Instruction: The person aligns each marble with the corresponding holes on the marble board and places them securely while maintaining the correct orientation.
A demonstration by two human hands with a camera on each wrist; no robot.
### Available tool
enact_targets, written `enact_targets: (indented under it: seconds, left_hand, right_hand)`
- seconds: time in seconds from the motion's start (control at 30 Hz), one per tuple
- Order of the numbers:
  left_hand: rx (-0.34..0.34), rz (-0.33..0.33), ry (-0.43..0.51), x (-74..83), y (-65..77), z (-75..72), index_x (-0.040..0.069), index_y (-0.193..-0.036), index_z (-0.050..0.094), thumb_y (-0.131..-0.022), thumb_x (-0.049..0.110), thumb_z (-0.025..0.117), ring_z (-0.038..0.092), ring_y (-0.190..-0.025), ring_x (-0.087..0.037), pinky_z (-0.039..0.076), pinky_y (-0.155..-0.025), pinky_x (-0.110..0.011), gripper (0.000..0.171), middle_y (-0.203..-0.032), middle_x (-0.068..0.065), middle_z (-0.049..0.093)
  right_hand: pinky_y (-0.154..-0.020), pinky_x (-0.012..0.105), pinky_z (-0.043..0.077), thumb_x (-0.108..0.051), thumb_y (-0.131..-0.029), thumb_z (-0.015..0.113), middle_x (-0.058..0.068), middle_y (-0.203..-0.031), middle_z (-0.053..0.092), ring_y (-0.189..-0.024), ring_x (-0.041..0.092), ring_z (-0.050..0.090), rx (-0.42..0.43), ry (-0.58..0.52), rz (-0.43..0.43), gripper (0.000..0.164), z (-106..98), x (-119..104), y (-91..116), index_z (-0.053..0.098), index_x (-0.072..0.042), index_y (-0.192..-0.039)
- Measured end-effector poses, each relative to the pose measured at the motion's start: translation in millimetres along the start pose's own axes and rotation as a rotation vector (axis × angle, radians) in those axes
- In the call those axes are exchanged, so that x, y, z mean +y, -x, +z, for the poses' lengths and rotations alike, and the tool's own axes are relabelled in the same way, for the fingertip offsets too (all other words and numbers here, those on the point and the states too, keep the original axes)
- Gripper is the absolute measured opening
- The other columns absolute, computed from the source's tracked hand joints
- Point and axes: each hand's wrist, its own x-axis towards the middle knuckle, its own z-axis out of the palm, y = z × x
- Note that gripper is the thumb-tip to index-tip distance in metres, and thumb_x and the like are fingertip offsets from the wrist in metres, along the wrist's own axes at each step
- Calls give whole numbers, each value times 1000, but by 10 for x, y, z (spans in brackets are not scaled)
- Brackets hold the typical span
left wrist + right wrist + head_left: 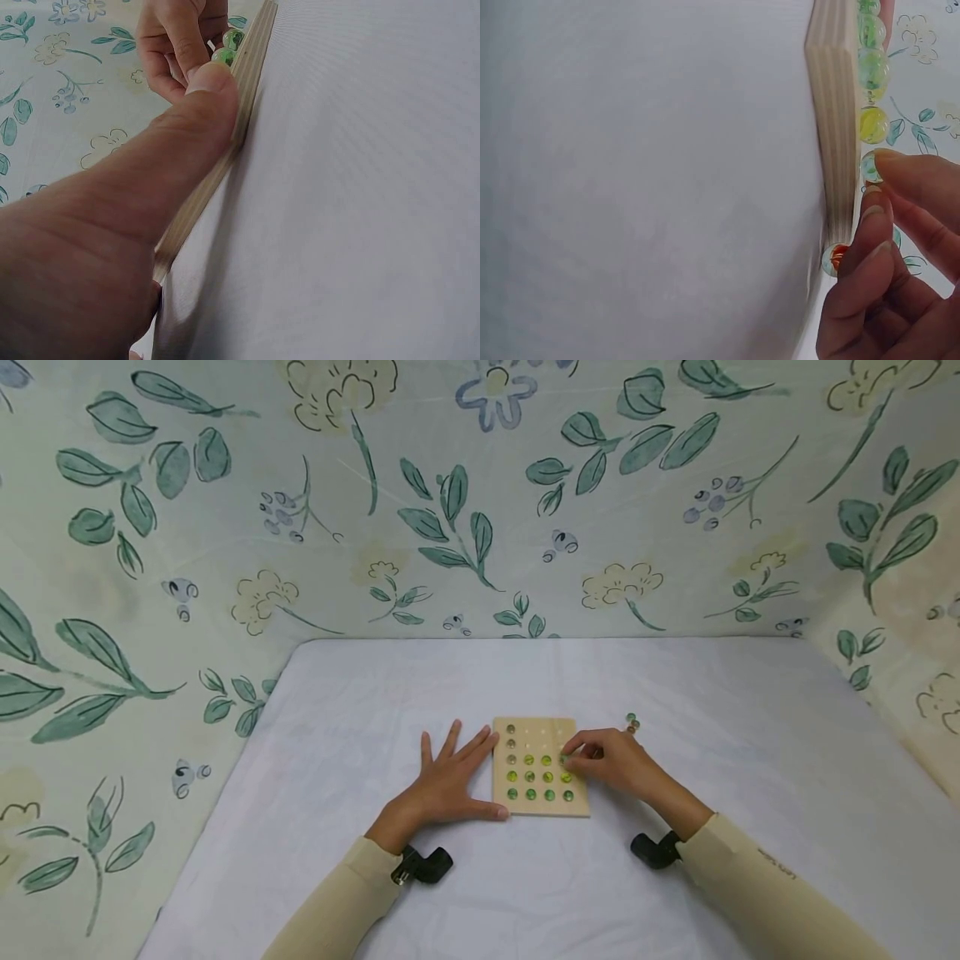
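Note:
A wooden board (551,731) with round hollows lies on the cloth, several glass marbles (548,777) seated in its rows. Its left column and lower rows hold marbles in green, yellow and clear tones. My left hand (450,781) is spread beside the board, fingertips at the left edge and thumb (214,82) against the near left corner. At the board's right edge, my right hand (615,758) pinches a clear-green marble (869,166) between thumb and forefinger, just beyond a yellow marble (873,125). Whether that marble touches its hollow is hard to tell.
Several loose marbles (632,720) lie on the white cloth (390,685) beyond my right hand. One marble with orange swirls (835,259) shows past the board's far end in the right wrist view. A flowered backdrop (465,527) stands behind the table.

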Motion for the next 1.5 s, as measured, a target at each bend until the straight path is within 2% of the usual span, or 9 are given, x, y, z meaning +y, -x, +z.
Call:
enact_targets:
  seconds: [0.5,0.73,0.97,1.5]
  left_hand:
    - [-11,-6,-10,8,-10,1,30,-156,13,-66,84,60,-10,-147,-31,-17,-105,-66,115,-161,9,11]
    - [-6,-4,-14,15,-13,-5,28,-156,14,-67,83,60,-9,-147,-32,-16,-105,-67,114,-161,8,12]
    - [1,-4,4,8,-7,-8,28,-156,14,-66,82,61,-9,-147,-31,-18,-104,-66,115,-161,8,12]
    - [1,2,-3,-3,-2,9,29,-156,14,-66,83,60,-10,-147,-32,-17,-104,-67,114,-161,8,11]
  right_hand:
    - [-58,28,41,-23,-86,74,-1,-78,61,-69,16,50,1,-14,-6,13,-8,5,9,73,-17,-98]
    - [-59,28,41,-22,-85,75,-1,-77,61,-69,16,51,7,-2,11,13,-23,-8,15,74,-18,-98]
    - [-60,29,43,-19,-85,74,-2,-76,62,-69,16,53,28,31,-11,14,-74,17,34,73,-19,-99]
    - [-59,30,43,-19,-85,73,0,-78,61,-70,19,52,39,38,48,19,-143,124,64,72,-17,-104]
